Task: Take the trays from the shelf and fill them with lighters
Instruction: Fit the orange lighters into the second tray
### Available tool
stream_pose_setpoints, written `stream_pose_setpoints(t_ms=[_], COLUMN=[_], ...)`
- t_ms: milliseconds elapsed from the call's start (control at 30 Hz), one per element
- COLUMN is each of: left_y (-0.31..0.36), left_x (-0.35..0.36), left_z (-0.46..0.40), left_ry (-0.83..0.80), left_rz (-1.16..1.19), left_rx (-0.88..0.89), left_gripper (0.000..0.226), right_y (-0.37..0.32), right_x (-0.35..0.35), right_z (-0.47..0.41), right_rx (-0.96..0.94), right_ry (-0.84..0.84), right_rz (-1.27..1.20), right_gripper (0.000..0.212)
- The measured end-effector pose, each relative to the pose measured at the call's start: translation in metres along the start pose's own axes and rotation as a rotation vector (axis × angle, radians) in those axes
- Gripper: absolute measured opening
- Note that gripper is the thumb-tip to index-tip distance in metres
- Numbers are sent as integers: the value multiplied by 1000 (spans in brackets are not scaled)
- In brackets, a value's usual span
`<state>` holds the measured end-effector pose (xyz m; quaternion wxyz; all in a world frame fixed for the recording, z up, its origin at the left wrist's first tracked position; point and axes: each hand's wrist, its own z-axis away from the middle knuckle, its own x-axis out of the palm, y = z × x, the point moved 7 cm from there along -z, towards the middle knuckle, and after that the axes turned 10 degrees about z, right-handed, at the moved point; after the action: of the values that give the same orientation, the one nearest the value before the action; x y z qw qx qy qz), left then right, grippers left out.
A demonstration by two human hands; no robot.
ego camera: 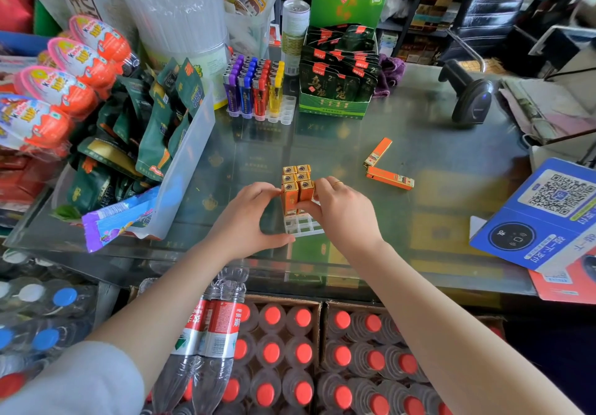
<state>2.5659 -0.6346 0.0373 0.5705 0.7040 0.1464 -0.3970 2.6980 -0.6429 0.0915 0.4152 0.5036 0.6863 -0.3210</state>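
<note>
A clear plastic tray (pixel 303 225) sits on the glass counter with several orange-gold lighters (pixel 296 177) standing upright in its far cells. My right hand (pixel 342 211) pinches the nearest-right upright lighter (pixel 305 191). My left hand (pixel 251 217) has its thumb against the tray's near-left corner and its fingertips on the lighter at the left. Two loose orange lighters (pixel 388 177) lie flat on the counter to the right. A second tray (pixel 258 92) of purple, blue, red and yellow lighters stands at the back.
A clear bin of snack packets (pixel 180 163) crowds the left. A green display box (pixel 335 104) stands behind, a barcode scanner (pixel 471 95) at the right rear, a blue QR payment stand (pixel 545 217) at the right. Water bottles (pixel 283 350) fill crates below the counter's near edge.
</note>
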Motion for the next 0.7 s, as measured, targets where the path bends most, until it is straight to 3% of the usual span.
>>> stream_pose_setpoints(t_ms=[100,233,333,400,500,700], left_y=[0,0,1,1,2,2], left_x=[-1,-1,0,0,-1,-2], left_z=[0,1,1,0,-1,-1], left_ry=[14,22,24,26,37,40], left_rz=[8,3,-10,-21,-17,-26], left_rx=[4,-3,4,8,5,-7], left_gripper=[73,75,75,75,75,72], right_y=[3,8,27,50,84,115], right_x=[6,20,22,20,23,35], right_z=[0,2,3,4,7,9], right_rx=[-27,-55,54,158,291,406], right_ry=[-6,-180,-273,-224,-200,-295], right_rz=[4,-58,-164,-166,-83,138], right_gripper=[38,44,53,43,28,30])
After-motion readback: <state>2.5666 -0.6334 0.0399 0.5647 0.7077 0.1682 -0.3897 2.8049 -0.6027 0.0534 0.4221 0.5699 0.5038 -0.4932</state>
